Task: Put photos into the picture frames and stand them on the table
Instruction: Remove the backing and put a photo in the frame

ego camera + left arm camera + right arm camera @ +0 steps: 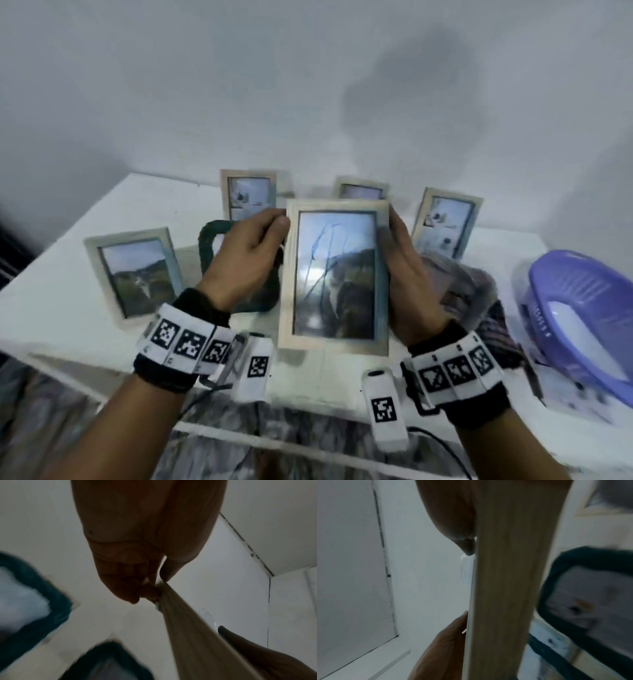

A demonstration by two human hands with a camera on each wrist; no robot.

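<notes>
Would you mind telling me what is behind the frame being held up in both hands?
Behind the held frame, the top of another standing frame shows above it, and a dark green loop shows at its left. The rest of both is covered by the held frame and the left hand.

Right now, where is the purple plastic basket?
In the head view, the purple plastic basket sits at the white table's right edge, right of the right hand.

Probably a home room: white table (51, 274) against a plain wall, purple plastic basket (582, 308).
</notes>
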